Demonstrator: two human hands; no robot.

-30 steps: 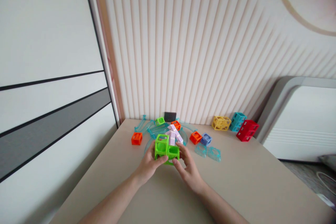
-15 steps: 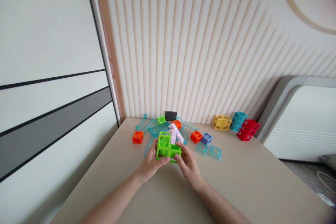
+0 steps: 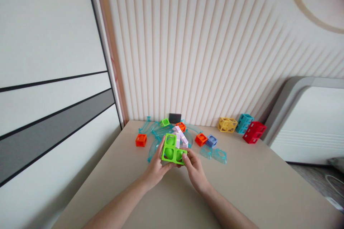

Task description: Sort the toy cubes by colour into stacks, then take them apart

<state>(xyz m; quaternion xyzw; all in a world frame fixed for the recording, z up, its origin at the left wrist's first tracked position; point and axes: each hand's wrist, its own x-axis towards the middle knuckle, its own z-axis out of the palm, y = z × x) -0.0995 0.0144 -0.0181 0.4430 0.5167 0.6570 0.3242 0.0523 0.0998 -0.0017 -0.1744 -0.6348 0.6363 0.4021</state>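
Between my hands is a bright green L-shaped toy block (image 3: 169, 153), made of open cube frames with rounded insides, raised above the table. My left hand (image 3: 156, 166) grips its left side and lower edge. My right hand (image 3: 194, 167) closes on the lower right cube, thumb on the near face and fingers partly hidden behind it. Just beyond the block lie white-lilac block pieces (image 3: 183, 137) and a pile of clear teal track pieces (image 3: 158, 132), partly covered by the block and my left hand.
On the beige table (image 3: 172, 200) sit orange cubes (image 3: 141, 140), a small green cube (image 3: 165, 122), a periwinkle cube (image 3: 211, 141) and teal pieces (image 3: 219, 156). Yellow (image 3: 227, 125), blue (image 3: 244, 123) and red (image 3: 254, 132) blocks stand far right. A ribbed wall (image 3: 172, 50) borders the back.
The green block has been turned so its L-shaped face points more squarely at me. Both hands have shifted their grip slightly; the pieces on the table have stayed put.
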